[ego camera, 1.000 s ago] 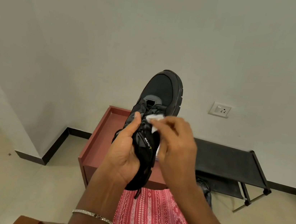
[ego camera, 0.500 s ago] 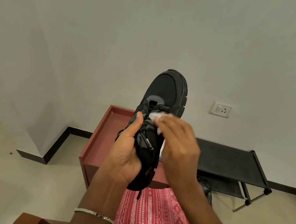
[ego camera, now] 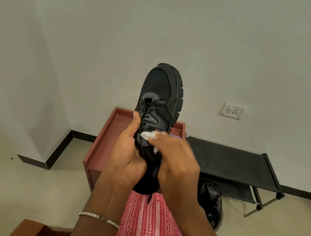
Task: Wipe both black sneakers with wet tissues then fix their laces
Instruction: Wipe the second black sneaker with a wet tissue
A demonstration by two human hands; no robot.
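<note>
Head view: rack behind sneaker.

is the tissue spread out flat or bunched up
Bunched up. The tissue shows only as a small crumpled white wad pinched in the right hand against the side of the sneaker, which the left hand holds.

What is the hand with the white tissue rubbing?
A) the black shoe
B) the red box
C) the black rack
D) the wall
A: the right hand presses the tissue against the side of the shoe, which the left hand grips and holds up in the air.
</note>
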